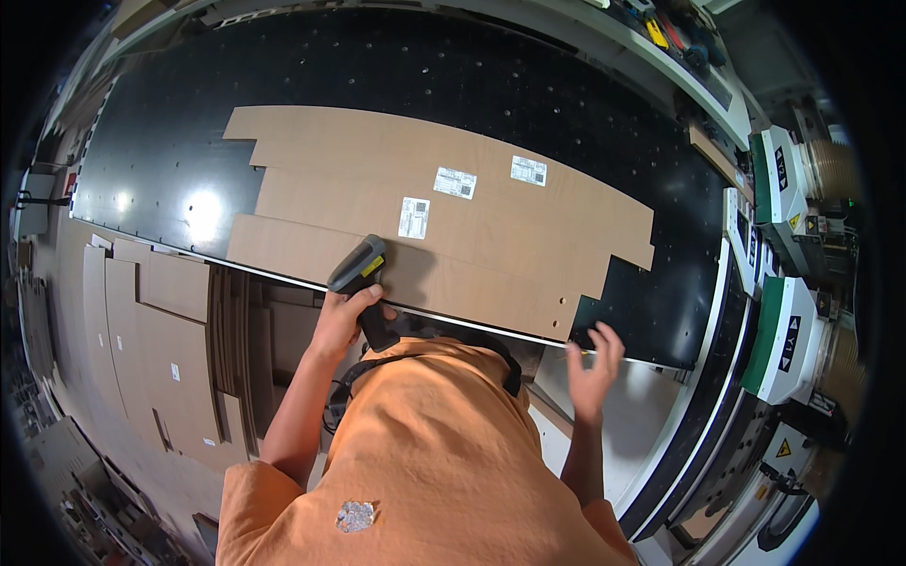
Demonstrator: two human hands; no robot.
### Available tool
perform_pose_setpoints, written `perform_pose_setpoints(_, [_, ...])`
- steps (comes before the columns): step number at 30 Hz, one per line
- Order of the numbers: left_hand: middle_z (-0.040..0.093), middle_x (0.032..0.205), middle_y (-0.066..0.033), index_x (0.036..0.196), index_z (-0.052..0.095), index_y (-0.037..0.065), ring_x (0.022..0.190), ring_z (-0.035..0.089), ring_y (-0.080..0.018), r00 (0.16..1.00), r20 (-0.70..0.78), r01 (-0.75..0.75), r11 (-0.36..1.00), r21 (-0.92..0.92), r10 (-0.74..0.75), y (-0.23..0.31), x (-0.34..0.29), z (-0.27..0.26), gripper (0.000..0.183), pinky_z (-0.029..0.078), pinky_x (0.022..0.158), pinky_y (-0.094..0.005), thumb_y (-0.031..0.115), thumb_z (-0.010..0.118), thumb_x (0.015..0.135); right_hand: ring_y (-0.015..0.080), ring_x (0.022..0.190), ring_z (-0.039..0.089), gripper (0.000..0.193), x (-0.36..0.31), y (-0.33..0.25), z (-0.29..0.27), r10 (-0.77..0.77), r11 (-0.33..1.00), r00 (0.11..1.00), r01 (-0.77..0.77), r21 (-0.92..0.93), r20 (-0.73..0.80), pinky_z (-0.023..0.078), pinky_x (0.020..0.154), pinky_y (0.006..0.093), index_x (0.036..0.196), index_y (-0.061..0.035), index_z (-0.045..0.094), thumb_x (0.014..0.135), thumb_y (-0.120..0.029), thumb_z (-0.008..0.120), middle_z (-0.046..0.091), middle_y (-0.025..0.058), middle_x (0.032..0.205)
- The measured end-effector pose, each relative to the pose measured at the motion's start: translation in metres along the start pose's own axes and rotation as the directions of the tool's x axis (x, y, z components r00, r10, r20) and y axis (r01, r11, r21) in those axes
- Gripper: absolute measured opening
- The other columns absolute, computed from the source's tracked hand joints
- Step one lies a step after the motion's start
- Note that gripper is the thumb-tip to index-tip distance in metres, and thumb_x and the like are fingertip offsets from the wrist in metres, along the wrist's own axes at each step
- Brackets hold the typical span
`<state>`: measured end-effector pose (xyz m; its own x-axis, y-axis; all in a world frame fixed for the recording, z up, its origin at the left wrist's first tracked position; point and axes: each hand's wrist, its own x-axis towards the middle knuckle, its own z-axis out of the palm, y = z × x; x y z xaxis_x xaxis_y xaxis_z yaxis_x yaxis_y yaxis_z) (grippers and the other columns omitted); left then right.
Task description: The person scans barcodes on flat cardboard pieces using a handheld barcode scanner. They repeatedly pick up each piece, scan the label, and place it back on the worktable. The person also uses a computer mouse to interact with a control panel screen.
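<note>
My left hand [342,321] is closed round the grip of a dark grey handheld barcode scanner [357,264] with a yellow label on its side. Its head hangs over the near edge of several flat brown wood-coloured panels [330,189], which lie side by side on a black table. Three white printed labels are stuck on the panels: one upright label [413,218], a middle label [455,182] and a right label [528,170]. Off the table's near right edge, my right hand [593,370] is open, fingers spread and apparently holding nothing. Two small holes show in the panel corner near it.
The black table [160,160] has small studs across its top. On the left, more brown panels [170,349] stand stacked below the table's edge. Green and white machine units [779,340] with ribbed hoses line the right side. Tools [658,33] lie on a far shelf.
</note>
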<state>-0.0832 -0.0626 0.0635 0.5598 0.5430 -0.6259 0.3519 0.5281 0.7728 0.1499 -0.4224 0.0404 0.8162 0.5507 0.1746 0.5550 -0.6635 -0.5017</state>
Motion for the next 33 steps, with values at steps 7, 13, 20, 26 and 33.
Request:
perform_pose_setpoints(7, [0.071,0.072,-0.0084,0.099,0.065,0.007,0.041,0.05,-0.0057,0.999,-0.03,-0.01,0.998,0.055,0.011,-0.002,0.0,-0.004,0.034,0.027,0.034,-0.0198,0.04,0.065,0.094,0.0277,0.091,0.062,0.033,-0.116,0.224,0.04,0.607,0.785,0.655,-0.581,0.213,-0.45,0.052,0.083,0.037,0.114,0.0008,0.065,0.089,-0.018,0.078,0.064,0.016,0.105])
perform_pose_setpoints(13, [0.068,0.073,-0.0075,0.105,0.061,0.006,0.051,0.058,-0.0077,0.994,0.032,-0.103,0.989,0.105,0.1,0.012,-0.004,0.0,0.036,0.034,0.038,-0.0219,0.041,0.062,0.097,0.0387,0.112,0.063,0.067,-0.134,0.26,0.147,0.724,0.689,0.687,-0.725,-0.019,0.063,0.049,0.098,0.0433,0.124,-0.0016,0.062,0.072,-0.036,0.088,0.066,0.022,0.122])
perform_pose_setpoints(20, [0.068,0.085,-0.0116,0.133,0.051,0.002,0.08,0.068,-0.0191,0.963,0.009,-0.266,0.949,0.17,0.268,0.051,0.017,0.053,0.055,0.049,0.062,-0.0303,0.046,0.058,0.1,0.0409,0.115,0.065,0.037,-0.102,0.287,0.185,0.682,0.698,0.731,-0.654,0.292,0.01,0.05,0.097,0.0441,0.124,0.0001,0.065,0.093,-0.021,0.066,0.07,0.0218,0.122])
perform_pose_setpoints(26, [0.073,0.096,-0.015,0.111,0.06,0.001,0.091,0.066,-0.0174,0.909,0.133,-0.415,0.888,0.198,0.395,0.088,0.083,0.104,0.051,0.05,0.075,-0.0274,0.05,0.06,0.098,0.019,0.071,0.068,0.019,-0.091,0.278,0.131,0.759,0.504,0.636,-0.708,0.494,0.137,0.056,0.068,0.0364,0.101,0.0,0.068,0.1,-0.018,0.061,0.072,0.0095,0.08])
perform_pose_setpoints(33, [0.072,0.086,-0.0051,0.101,0.071,0.002,0.044,0.04,-0.0055,0.902,0.116,-0.432,0.855,0.289,0.416,0.129,0.159,0.151,0.047,0.029,0.04,-0.0241,0.047,0.061,0.095,0.0086,0.044,0.044,0.035,-0.121,0.155,-0.022,0.938,0.008,0.326,-0.364,0.931,0.119,0.037,0.041,0.0214,0.129,-0.0083,0.058,0.1,-0.028,0.061,0.073,0.0123,0.109])
